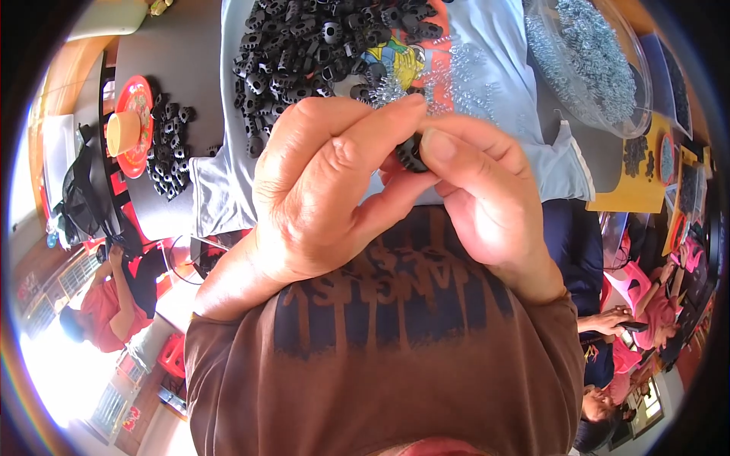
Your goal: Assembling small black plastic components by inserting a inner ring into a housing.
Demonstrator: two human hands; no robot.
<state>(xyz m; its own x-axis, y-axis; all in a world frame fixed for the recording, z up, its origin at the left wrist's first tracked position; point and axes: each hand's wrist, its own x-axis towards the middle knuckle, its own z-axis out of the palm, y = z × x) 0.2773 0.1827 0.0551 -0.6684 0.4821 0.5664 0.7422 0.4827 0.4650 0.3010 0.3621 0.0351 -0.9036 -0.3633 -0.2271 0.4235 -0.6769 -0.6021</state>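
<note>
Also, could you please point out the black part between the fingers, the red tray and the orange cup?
Black part (411, 156): head view, its exposed lower end.
Red tray (135, 171): head view, its lower rim.
Orange cup (124, 134): head view, its side.

From my remote feed I see brown capital lettering (380, 280) with drip-like strokes on the dark blue printed panel (394, 313) of the brown fabric T-shirt (395, 399); its words are unclear to me. The small yellow mark (590, 354) on a dark navy shirt (598, 366) is too small to read.
</note>
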